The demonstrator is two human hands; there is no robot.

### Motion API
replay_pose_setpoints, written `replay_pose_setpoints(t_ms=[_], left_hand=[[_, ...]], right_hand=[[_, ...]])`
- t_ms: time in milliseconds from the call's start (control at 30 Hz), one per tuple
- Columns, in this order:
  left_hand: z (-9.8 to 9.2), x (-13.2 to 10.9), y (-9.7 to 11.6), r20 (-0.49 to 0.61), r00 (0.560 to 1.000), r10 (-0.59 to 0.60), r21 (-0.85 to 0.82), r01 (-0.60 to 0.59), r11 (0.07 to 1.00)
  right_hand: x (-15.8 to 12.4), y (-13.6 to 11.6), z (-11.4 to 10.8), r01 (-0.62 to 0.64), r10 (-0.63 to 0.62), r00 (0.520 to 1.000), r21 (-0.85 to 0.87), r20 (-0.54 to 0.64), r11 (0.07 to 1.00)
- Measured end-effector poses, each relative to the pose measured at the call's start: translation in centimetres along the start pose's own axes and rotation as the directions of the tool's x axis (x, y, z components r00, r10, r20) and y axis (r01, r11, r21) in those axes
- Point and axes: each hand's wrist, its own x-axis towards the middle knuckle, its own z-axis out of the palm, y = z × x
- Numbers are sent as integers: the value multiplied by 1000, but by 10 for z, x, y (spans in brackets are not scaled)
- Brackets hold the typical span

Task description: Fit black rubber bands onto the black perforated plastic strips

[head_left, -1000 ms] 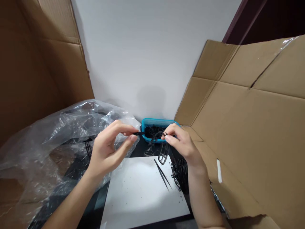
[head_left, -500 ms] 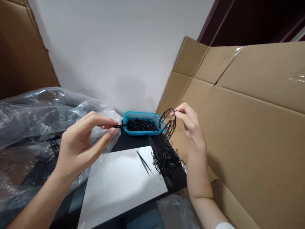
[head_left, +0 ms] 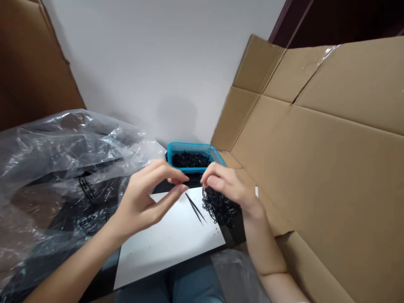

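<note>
In front of the blue oblong plastic basket (head_left: 192, 146), the left hand (head_left: 150, 189) has fingertips narrowly parted and the right hand (head_left: 229, 185) has them curled (whether holding anything, I cannot tell) near the tangled heap of black looped strips (head_left: 221, 210).

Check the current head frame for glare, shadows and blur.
Head view: bright glints on the crumpled clear plastic and along the upper edge of the cardboard at right; soft shadow on the white wall; right hand looks slightly smeared, tweezers crisper.
</note>
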Motion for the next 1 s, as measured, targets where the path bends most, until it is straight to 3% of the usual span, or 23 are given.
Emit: replay_pose_setpoints(t_ms=[67,267,433,500,567,633,667,700,733,767,800,833,867,900,933,1000], left_hand=[[3,-1,2,17,1000,-15,-26,15,1000],[8,-4,1,49,993,-109,-193,117,974],[17,-6,1,110,968,-227,-464,252,849],[21,-6,0,123,960,-252,-544,278,792],[24,-6,-1,129,957,-260,-570,286,770],[22,-6,-2,112,956,-271,-540,288,791],[20,-5,-3,94,955,-280,-515,288,807],[16,-4,-4,71,954,-290,-491,286,823],[12,-4,-4,41,954,-298,-472,281,835],[6,-3,-4,7,952,-306,-460,275,844],[1,-2,-4,-23,950,-311,-455,267,850],[-5,-2,-4,-52,949,-312,-457,255,852],[-11,-1,-4,-83,946,-313,-457,243,856],[-17,-1,-4,-113,943,-314,-458,231,859],[-21,-1,-4,-141,939,-313,-460,219,861],[-28,-4,-4,-190,927,-322,-452,209,867]], right_hand=[[0,-12,13,33,-49,995,165,90,986],[-3,-16,28,-17,1,999,491,33,871],[0,-4,51,11,-7,1000,822,-8,570],[0,-2,59,11,0,1000,859,-13,512],[-1,-5,63,19,21,999,852,-36,524],[-4,-11,60,57,68,990,781,-126,622],[-4,-14,55,108,85,969,709,-231,696],[-5,-17,48,192,70,919,597,-387,779],[-4,-20,40,290,14,820,436,-572,852],[-3,-21,30,379,-85,656,229,-750,897],[-1,-21,20,431,-213,437,-4,-874,902],[3,-18,9,422,-327,213,-215,-921,881],[6,-14,-1,363,-408,37,-368,-912,856],[10,-7,-10,291,-467,-32,-455,-884,841],[13,0,-17,203,-504,45,-486,-862,850],[17,17,-23,-52,-367,511,-454,-777,889]])
